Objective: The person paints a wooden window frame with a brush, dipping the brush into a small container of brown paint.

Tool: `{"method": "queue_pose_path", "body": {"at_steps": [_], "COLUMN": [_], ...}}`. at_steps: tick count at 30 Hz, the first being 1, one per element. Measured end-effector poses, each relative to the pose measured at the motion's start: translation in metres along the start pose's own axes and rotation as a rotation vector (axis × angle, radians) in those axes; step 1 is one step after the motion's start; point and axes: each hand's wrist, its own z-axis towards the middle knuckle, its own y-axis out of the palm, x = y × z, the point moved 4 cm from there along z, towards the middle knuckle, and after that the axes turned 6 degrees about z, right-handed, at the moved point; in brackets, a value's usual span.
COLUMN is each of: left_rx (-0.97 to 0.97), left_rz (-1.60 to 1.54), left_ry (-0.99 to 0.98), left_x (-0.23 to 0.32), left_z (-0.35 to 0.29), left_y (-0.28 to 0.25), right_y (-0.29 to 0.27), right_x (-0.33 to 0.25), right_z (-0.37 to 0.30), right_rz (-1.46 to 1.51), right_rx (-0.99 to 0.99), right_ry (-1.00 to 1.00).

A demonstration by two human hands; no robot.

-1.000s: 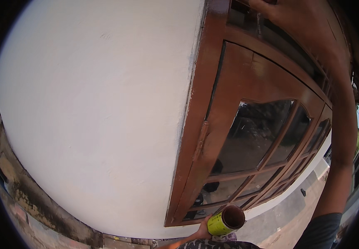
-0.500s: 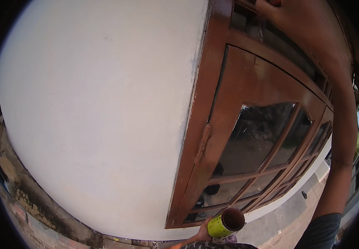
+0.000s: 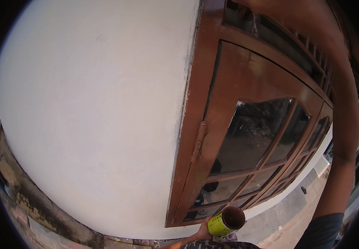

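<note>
Left hand (image 3: 203, 230) closed firmly round a cylindrical yellow can (image 3: 216, 225), brown-coated inside, down by the window's lower edge; right hand (image 3: 277, 7) up top, fingers cut off, grip impossible to tell; glossy brown frame (image 3: 184, 151), smooth dark panes (image 3: 254, 139), faintly bumpy white wall (image 3: 92, 116).

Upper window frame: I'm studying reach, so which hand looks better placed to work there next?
Probably the right hand: it is raised near the upper window frame, while the left hand holds the can below.
</note>
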Motion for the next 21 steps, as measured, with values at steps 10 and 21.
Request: {"method": "queue_pose_path", "body": {"at_steps": [10, 21], "left_rx": [0.111, 0.306], "left_rz": [-0.268, -0.400], "left_ry": [-0.194, -0.280], "left_x": [0.032, 0.046], "left_z": [-0.028, -0.027], "left_y": [0.068, 0.080], "right_y": [-0.016, 0.005], "right_x": [0.018, 0.055], "right_z": [-0.017, 0.000], "right_rz": [-0.304, -0.168], "right_rx": [0.255, 0.279], "right_ry": [-0.144, -0.120]}}
